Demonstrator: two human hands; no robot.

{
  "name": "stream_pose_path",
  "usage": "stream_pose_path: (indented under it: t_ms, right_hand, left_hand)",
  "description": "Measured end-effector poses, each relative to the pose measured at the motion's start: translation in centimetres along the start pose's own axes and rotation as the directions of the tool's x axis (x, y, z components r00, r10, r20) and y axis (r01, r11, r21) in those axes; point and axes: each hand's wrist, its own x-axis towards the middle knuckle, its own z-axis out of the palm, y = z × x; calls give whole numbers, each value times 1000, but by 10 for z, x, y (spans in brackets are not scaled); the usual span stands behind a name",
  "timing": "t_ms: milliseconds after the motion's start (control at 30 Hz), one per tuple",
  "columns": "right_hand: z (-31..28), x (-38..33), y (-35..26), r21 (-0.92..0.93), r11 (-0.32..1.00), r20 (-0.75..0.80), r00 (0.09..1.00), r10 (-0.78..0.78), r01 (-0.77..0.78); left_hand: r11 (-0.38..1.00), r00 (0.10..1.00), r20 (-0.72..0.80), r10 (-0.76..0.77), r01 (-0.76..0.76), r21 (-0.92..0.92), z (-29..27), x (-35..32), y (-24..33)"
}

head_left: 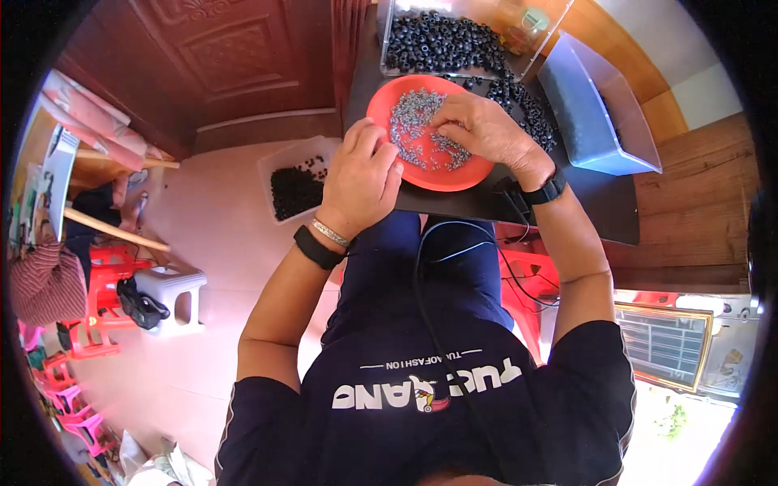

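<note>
Hands (361, 174) (486, 130) over orange plate (381, 105) rim, near table edge.

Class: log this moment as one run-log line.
left hand: closed, at orange plate rim | right hand: on small metal parts | black rings: clear tray behind

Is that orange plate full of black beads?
No. The orange plate holds small silvery metal pieces; the black beads lie in the clear tray behind it and loose on the dark table.

Glossy orange plastic plate (381, 107), shiny metal bits (413, 117)
</note>
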Motion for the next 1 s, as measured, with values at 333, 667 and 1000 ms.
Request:
stream_pose_path:
  t_ms: [333, 667, 1000]
  right_hand:
    - [10, 11, -34, -45, 992, -14, 993, -121, 121]
    - [5, 1, 1, -26, 997, 1, 997, -73, 73]
    - [-20, -26, -1, 163, 985, -55, 996, 73, -64]
  left_hand:
    - [1000, 999, 13, -31, 31, -3, 1, 0, 0]
    - [999, 999, -2, -33, 33, -37, 0, 2, 1]
    - [998, 998, 3, -55, 55, -37, -4, 4, 3]
